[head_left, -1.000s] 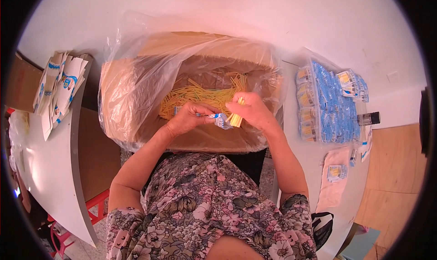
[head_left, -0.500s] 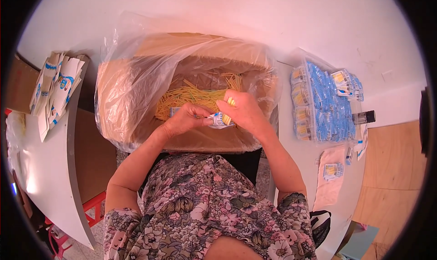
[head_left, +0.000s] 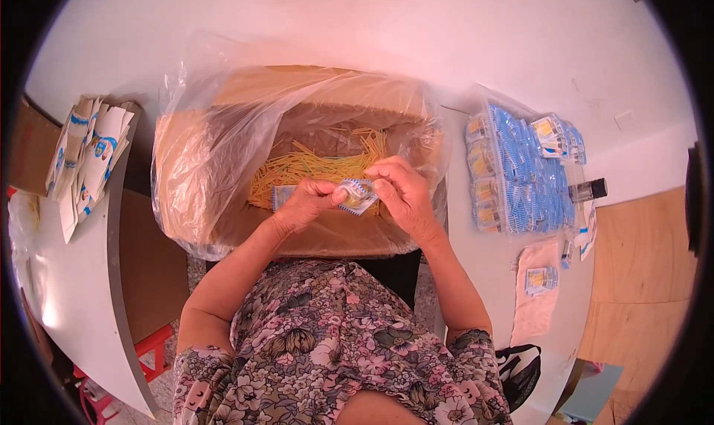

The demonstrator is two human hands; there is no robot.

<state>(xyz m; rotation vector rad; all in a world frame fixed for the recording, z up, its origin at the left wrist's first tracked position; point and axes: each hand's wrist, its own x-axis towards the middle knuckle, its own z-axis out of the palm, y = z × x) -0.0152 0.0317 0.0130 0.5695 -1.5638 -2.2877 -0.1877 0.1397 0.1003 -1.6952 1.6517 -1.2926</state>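
Note:
A small clear packet with a blue-and-white printed edge (head_left: 358, 201) is held between my two hands over the open box. My left hand (head_left: 303, 205) pinches its left side between thumb and fingers. At the packet's upper right edge, my right hand (head_left: 407, 197) has thumb and fingers closed on it. Something yellow shows inside the packet, partly hidden by the folded film. Thin yellow sticks (head_left: 301, 163) lie heaped in the box below. Another blue-and-white packet (head_left: 282, 196) rests among them beside my left fingers.
The cardboard box (head_left: 195, 174) is lined with clear plastic. To the right stands a clear bin (head_left: 507, 218) full of blue-edged packets, near a black-capped bottle (head_left: 591, 190) and a pink cloth (head_left: 532, 317) bearing packets (head_left: 541, 279). Printed paper bags (head_left: 95, 153) stand at left.
The bundle of yellow sticks that stuck out of my right hand no longer shows there. My right hand has shifted slightly right and down and now grips the packet's edge.

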